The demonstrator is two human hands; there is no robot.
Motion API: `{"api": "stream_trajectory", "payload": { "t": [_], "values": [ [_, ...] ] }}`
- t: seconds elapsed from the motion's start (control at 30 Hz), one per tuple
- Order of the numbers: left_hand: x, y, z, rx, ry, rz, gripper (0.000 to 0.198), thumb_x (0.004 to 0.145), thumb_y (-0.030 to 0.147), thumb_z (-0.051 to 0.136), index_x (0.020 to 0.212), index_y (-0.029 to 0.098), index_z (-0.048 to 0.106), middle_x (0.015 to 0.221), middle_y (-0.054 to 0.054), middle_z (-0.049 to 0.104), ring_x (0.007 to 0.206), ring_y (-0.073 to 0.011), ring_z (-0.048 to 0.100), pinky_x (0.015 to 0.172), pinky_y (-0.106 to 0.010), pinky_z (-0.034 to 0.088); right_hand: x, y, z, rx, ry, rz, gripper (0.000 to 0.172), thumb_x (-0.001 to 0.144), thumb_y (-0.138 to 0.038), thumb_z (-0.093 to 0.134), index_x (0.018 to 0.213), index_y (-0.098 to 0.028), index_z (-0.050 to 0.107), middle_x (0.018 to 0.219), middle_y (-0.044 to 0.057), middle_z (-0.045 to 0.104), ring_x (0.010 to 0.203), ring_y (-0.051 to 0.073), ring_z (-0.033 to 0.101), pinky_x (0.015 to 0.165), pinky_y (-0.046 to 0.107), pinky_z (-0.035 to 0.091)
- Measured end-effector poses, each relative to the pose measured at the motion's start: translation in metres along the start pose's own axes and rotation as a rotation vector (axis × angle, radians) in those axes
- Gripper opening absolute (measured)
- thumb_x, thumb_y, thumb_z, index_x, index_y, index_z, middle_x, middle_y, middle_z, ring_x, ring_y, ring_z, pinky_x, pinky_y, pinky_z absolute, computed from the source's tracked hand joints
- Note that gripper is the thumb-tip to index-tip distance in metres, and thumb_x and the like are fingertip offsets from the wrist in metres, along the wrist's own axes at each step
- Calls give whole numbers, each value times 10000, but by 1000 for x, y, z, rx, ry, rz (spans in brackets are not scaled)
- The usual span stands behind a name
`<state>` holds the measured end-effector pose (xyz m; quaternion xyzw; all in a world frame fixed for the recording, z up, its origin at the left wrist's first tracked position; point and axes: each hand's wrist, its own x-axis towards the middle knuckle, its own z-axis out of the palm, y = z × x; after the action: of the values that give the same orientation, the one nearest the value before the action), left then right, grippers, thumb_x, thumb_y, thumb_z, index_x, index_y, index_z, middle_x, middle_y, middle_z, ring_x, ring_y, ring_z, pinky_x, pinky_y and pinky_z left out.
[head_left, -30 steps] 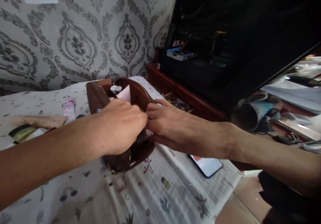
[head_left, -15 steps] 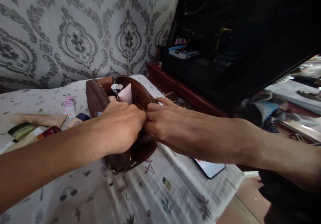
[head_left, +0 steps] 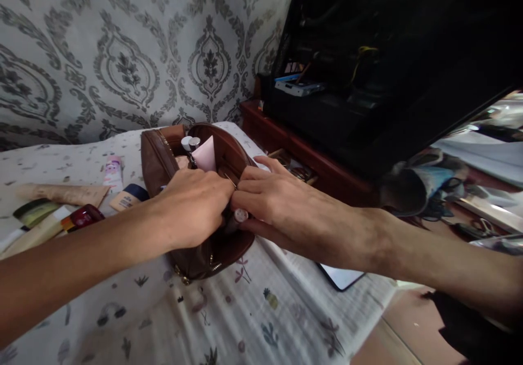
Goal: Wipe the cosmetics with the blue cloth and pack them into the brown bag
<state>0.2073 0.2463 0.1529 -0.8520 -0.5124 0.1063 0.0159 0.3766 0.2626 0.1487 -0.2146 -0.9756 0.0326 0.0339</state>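
A brown bag (head_left: 157, 155) lies unzipped on the patterned cloth, with a pink tube (head_left: 205, 154) and silver- and white-capped containers upright inside. Over its opening, my left hand (head_left: 196, 207) is closed, fingertips hidden down in the bag. My right hand (head_left: 265, 196) meets it from the right, fingers curled over the bag's right side. A small cylinder with a pale round end (head_left: 241, 215) shows between thumb and fingers of my right hand. What my left fingers grip, if anything, is hidden.
Left of the bag lie a beige tube (head_left: 65, 193), a dark-capped bottle (head_left: 129, 197), a red item (head_left: 84, 216) and a purple-pink tube (head_left: 113, 171). A phone (head_left: 341, 277) sits under my right forearm. A large black screen (head_left: 368, 71) stands at the back right.
My right hand has shifted and its fingers have spread a little, bringing the pale-ended cylinder into view. My left hand has moved slightly right.
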Motion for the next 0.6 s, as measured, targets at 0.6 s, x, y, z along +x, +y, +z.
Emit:
{"api": "stream_trajectory", "payload": {
  "t": [0.6],
  "values": [
    [-30, -14, 1, -160, 240, 22, 112, 887, 303, 589, 836, 234, 662, 812, 0, 700, 744, -180, 656, 683, -289, 515, -8, 9, 11, -76, 77, -89, 188, 944, -69, 484, 963, -156, 649, 920, 91, 686, 981, 239, 558, 1046, 521, 318]
  ]
}}
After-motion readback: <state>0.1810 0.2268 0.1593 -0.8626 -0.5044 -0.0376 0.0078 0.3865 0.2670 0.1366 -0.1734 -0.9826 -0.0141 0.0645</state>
